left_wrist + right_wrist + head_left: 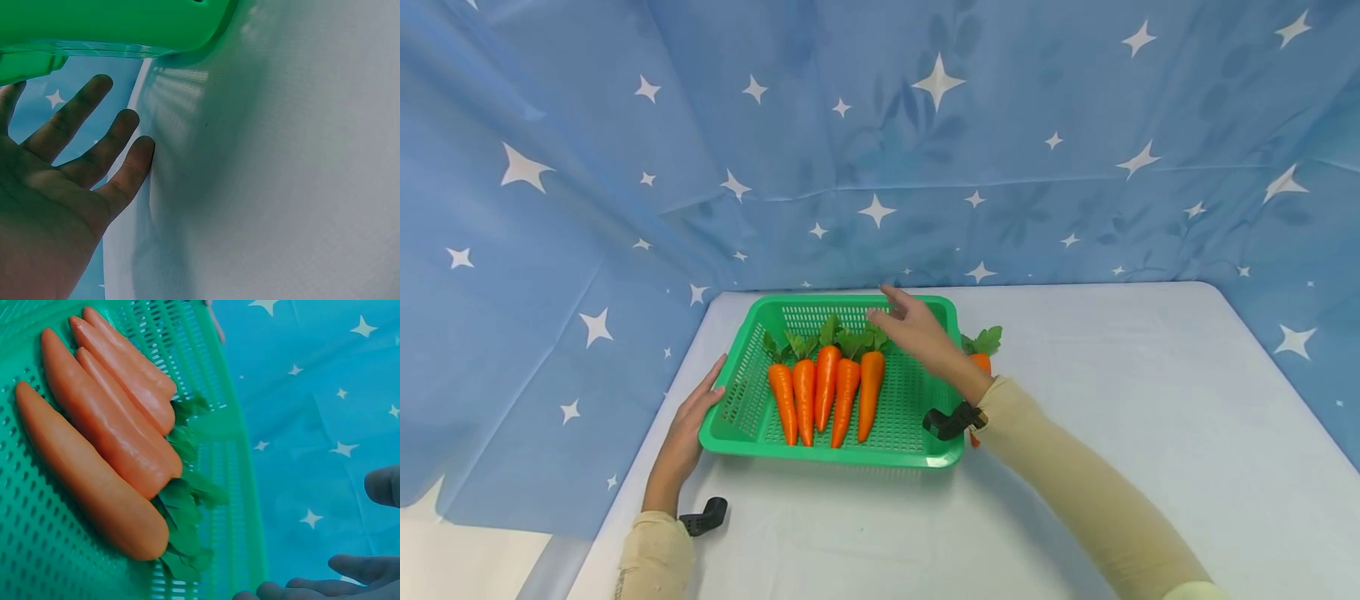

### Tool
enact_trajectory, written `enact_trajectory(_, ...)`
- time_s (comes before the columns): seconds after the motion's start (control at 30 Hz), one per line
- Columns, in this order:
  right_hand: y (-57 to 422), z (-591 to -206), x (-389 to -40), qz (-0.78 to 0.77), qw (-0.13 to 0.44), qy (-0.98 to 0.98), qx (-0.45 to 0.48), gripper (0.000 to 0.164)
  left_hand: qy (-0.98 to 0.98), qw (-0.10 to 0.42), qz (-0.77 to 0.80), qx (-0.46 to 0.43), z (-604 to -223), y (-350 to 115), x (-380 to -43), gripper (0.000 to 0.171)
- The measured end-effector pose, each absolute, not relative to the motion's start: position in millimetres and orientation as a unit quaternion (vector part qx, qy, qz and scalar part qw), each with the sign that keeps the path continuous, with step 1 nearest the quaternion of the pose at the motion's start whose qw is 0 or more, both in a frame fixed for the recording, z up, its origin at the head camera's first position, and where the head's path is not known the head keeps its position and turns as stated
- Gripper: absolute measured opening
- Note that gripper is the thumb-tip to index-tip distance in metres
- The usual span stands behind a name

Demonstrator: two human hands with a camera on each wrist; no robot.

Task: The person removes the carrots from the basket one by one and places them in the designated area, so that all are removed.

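Several orange carrots (pixel 825 387) with green leafy tops lie side by side in a green plastic basket (pixel 831 458). My left hand (pixel 687 429) is at the basket's left side, thumb right at the rim. In the left wrist view its fingers (pixel 125 134) are straight and spread, close below the basket's edge. My right hand (pixel 921 333) hovers over the basket's back right part, holding nothing, fingers apart and relaxed. The right wrist view shows the thumb well away from the other fingers. Outside the basket to the right lies another carrot (pixel 981 361), partly hidden by the right forearm.
The basket stands on a white-covered table (pixel 1120 400), toward its back left. A blue curtain (pixel 1030 108) with white stars hangs behind and along the sides. Black wrist devices (pixel 706 517) sit on both wrists.
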State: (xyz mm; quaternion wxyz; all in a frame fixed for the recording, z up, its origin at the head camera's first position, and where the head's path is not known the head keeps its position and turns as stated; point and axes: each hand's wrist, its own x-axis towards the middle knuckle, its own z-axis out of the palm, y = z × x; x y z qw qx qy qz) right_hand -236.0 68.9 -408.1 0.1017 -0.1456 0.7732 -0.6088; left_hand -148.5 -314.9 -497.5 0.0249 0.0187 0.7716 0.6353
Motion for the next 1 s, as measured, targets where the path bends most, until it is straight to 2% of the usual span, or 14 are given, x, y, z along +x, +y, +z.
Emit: enact_trajectory(1.0,41.3,-435.8,-240.5,-0.565,0.157,0.800,-0.124,0.068,0.765,0.030,0.644,0.012,-495.3,-314.3,-148.5,0.057)
